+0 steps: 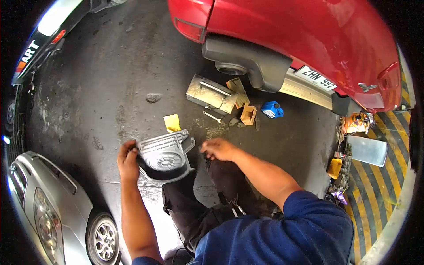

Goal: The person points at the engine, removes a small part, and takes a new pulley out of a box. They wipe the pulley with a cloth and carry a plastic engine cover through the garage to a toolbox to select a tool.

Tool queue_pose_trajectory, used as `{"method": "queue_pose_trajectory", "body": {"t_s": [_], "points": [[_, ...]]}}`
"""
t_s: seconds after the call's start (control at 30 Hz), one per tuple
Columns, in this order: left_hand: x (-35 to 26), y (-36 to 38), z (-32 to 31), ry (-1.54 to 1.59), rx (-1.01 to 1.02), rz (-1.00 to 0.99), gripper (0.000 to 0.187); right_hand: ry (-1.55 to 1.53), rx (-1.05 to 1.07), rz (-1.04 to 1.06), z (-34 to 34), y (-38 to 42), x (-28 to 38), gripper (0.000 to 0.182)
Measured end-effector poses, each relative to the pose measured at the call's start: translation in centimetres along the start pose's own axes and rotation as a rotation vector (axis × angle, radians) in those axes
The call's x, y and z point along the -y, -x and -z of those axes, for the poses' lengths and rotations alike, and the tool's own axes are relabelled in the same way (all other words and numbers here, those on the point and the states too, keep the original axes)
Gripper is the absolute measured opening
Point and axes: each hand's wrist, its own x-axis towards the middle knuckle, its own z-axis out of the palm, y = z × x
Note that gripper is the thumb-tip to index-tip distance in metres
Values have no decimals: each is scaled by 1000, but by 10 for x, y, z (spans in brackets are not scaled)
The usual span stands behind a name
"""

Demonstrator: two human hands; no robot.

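My left hand is closed on the left edge of a grey ribbed cover, holding it tilted in front of my knees. The cover has slots across its top, a round moulded pattern below, and lugs at its right side. A little to the right of it, apart from the cover, my right hand is closed with the fingers curled. Something dark shows at its fingertips, too small to name. On the floor just beyond the cover lies a yellow sheet or cloth.
Ahead stand a worn metal toolbox, a wrench, a small cardboard box and a blue jug. A red vehicle overhangs the top right; a silver car stands at left. A translucent panel lies at right.
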Motion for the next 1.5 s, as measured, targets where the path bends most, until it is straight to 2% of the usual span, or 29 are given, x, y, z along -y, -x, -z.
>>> {"method": "queue_pose_trajectory", "body": {"t_s": [0.03,0.13,0.2,0.27,0.37,0.43,0.5,0.57,0.6,0.63,0.7,0.83,0.9,0.97,1.1,1.17,1.23,1.27,1.33,1.43,1.5], "points": [[9,-25,-13,67,61,-14,30,-119,-120,-59,19,-12,-18,37],[35,-80,-60,16,273,-44,31,-204,-236,-176,73,-55,-85,29],[68,-106,-87,-133,271,-100,28,-388,-361,-259,93,-88,-118,27],[90,-127,-105,-399,274,-168,25,-395,-398,-257,101,-128,-150,25],[118,-153,-128,-546,291,-185,23,-411,-446,-273,104,-197,-190,22],[141,-172,-136,-576,309,-174,25,-424,-569,-331,102,-241,-203,22],[163,-188,-142,-595,318,-236,27,-325,-587,-329,105,-294,-228,23],[179,-201,-143,-631,340,-243,29,-625,-786,-236,107,-335,-236,25],[186,-207,-144,-665,360,-249,32,-816,-771,-300,114,-348,-232,22],[192,-213,-146,-666,361,-254,32,-818,-773,-297,120,-359,-228,22],[202,-221,-150,-793,364,-324,36,-1277,-636,-133,129,-380,-237,21],[196,-228,-181,-1024,405,-211,43,-1307,-598,-31,130,-392,-256,21],[196,-234,-197,-1087,437,-237,47,-1302,-639,6,127,-378,-254,21],[199,-242,-213,-1215,490,-186,50,-1182,-679,130,128,-362,-258,21],[214,-256,-238,-1310,528,-167,55,-1275,-689,196,130,-352,-255,17],[224,-260,-248,-1315,532,-174,56,-1204,-695,173,118,-362,-245,16],[229,-264,-259,-1321,537,-180,57,-927,-487,223,106,-377,-235,18],[231,-265,-264,-1319,537,-156,59,-937,-492,224,105,-377,-239,18],[235,-266,-273,-1323,543,-144,61,-509,-479,104,104,-376,-244,18],[251,-273,-279,-1285,532,-126,59,-530,-504,38,120,-354,-285,14],[262,-272,-279,-1257,672,-208,53,-787,-631,78,127,-335,-311,7]]}}
